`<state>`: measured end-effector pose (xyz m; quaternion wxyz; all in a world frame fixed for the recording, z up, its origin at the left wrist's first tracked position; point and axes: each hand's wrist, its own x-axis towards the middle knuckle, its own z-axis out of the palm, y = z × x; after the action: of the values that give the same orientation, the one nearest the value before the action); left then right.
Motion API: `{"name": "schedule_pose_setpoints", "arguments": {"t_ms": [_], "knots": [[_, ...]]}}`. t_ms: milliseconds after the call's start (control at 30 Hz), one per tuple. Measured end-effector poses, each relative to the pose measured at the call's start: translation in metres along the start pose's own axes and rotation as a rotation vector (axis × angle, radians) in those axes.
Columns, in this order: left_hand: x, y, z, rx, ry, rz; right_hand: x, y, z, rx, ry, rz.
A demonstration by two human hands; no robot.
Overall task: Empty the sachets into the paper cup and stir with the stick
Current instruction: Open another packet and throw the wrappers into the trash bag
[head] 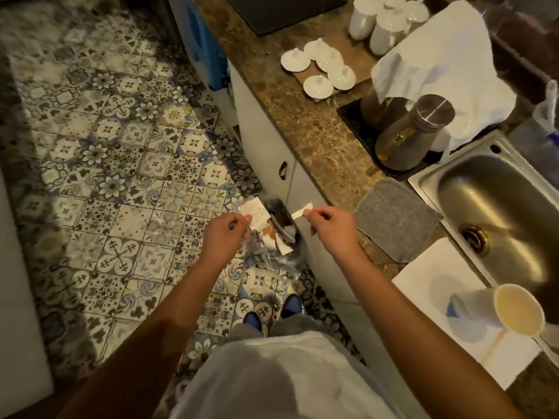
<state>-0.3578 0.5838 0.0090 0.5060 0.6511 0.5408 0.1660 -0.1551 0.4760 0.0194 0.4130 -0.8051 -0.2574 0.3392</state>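
We have one view only, head-worn, wide-angle. It looks steeply down past the torso to the patterned floor (pixel 115 164). The counter (pixel 305 128) runs along the right, with the sink (pixel 496 204) at the right edge. Forearms fill the near field.

Both arms reach forward and down, elbows bent, forearms bare. The left hand (pixel 225 234) is curled, fingers pinched closed; the right hand (pixel 328 226) likewise pinches at thumb and forefinger (hands apart, level).
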Motion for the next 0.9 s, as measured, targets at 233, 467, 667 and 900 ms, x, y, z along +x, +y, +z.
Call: {"name": "schedule_pose_setpoints", "arguments": {"t_ms": [233, 467, 667, 900], "knots": [[0.021, -0.026, 0.032, -0.011, 0.031, -0.072, 0.05, 0.031, 0.025, -0.043, -0.116, 0.076], [0.069, -0.091, 0.07, -0.019, 0.063, -0.251, 0.086, 0.086, 0.067, -0.033, -0.095, 0.245], [0.14, -0.146, 0.095, 0.164, -0.023, -0.293, 0.13, 0.144, 0.124, -0.107, -0.045, 0.359], [0.195, -0.215, 0.113, 0.164, -0.074, -0.377, 0.184, 0.199, 0.185, -0.206, -0.035, 0.515]]}}
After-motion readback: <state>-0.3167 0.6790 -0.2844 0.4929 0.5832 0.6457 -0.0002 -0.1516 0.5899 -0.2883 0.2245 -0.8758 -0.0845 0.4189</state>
